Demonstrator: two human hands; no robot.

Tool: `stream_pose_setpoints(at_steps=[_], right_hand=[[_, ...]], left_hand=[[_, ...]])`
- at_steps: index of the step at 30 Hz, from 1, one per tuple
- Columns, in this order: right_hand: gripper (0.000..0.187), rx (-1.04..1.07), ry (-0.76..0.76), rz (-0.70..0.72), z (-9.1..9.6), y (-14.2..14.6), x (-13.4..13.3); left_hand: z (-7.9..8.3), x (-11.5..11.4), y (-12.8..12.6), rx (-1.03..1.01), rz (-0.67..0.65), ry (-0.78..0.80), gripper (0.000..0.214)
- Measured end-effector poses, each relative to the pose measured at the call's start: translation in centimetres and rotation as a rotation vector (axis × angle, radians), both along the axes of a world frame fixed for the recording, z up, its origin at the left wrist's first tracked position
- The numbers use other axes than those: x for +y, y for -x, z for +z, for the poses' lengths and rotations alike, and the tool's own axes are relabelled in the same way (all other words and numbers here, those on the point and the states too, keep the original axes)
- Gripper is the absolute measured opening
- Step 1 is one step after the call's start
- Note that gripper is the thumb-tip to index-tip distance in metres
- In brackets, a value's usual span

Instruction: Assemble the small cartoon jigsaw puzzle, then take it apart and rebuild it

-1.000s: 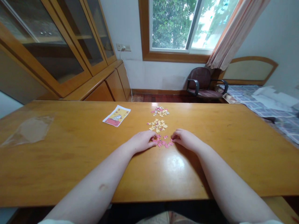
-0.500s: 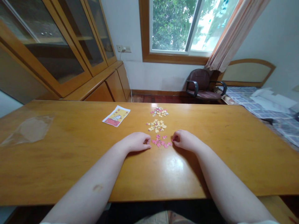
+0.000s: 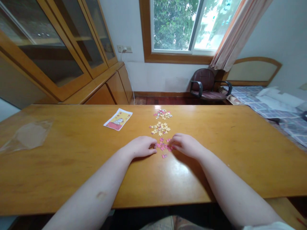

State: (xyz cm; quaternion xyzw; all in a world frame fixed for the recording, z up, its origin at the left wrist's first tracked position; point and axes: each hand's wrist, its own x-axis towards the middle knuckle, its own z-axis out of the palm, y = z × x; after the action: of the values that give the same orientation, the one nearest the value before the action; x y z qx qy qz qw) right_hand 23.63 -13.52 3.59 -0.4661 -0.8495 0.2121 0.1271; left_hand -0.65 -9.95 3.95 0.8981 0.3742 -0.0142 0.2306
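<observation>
Left hand (image 3: 143, 146) fingers slightly parted beside pink puzzle pieces (image 3: 162, 146), right hand (image 3: 186, 143) fingers at them, pinch can't tell; three piece piles (image 3: 160, 128), one picture card (image 3: 118, 120).

Pink puzzle pieces (image 3: 162, 146) partly hidden by right hand (image 3: 185, 143); window (image 3: 175, 25), curtain (image 3: 241, 32) cut off above.

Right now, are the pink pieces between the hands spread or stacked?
Spread: the pink pieces lie scattered on the table, with gaps between.
</observation>
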Motion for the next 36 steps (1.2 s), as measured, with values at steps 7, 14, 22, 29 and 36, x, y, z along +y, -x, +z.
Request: stream_pose_setpoints(at_steps=[7,14,22,29,36], right_hand=[[0.026,-0.022,0.096,0.058,-0.6,-1.2,0.8],[0.016,-0.197,0.135,-0.188,-0.8,-1.7,1.3],[0.024,-0.307,0.221,-0.200,-0.2,-0.5,0.2],[0.018,-0.105,0.057,-0.080,-0.5,0.6,-0.3],[0.017,-0.198,0.037,-0.193,-0.6,-0.5,0.8]], left_hand=[[0.3,-1.3,-1.3,-0.083,-0.215,0.096,0.035],[0.1,-0.7,-0.8,-0.082,-0.185,0.092,0.021],[0.0,0.1,0.2,-0.016,-0.113,0.116,0.014],[0.6,0.1,0.5,-0.027,0.007,0.125,0.015],[0.2,0.4,0.6,0.018,0.035,0.127,0.018]])
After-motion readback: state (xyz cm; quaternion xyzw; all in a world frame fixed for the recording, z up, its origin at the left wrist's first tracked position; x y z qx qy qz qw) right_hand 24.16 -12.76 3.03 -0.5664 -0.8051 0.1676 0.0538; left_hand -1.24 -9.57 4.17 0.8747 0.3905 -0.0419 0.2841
